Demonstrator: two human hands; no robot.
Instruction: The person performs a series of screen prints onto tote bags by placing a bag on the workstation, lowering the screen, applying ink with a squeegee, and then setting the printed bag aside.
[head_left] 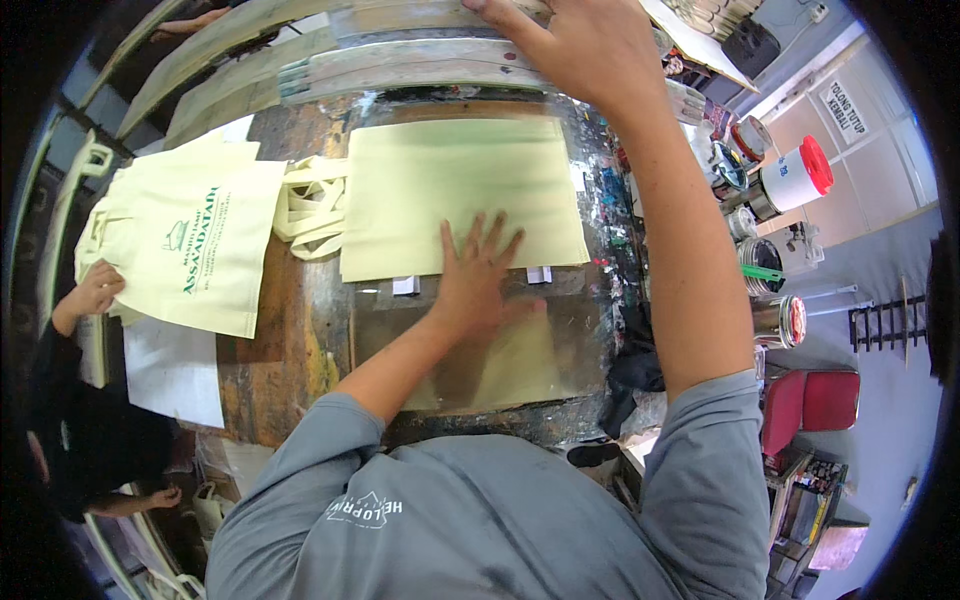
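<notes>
Laying my left grip on the near edge of the pale yellow bag, I have the fingers spread apart, clamped on nothing. The bag lies flat in front of me on the bench, its straps out to the left, its near edge over a shiny brown board. My right grip is up by the long pale bar at the far side; it runs out of view, so I cannot tell whether it is closed on anything. I judge this to be the flattening and lining-up step; the next move calls for a smooth, square cloth with no creases. To my right, the white tub wears its red lid, so its contents are hidden. A jar near it looks to hold something dark, and a green tool lies across another can, whose contents I cannot make out
</notes>
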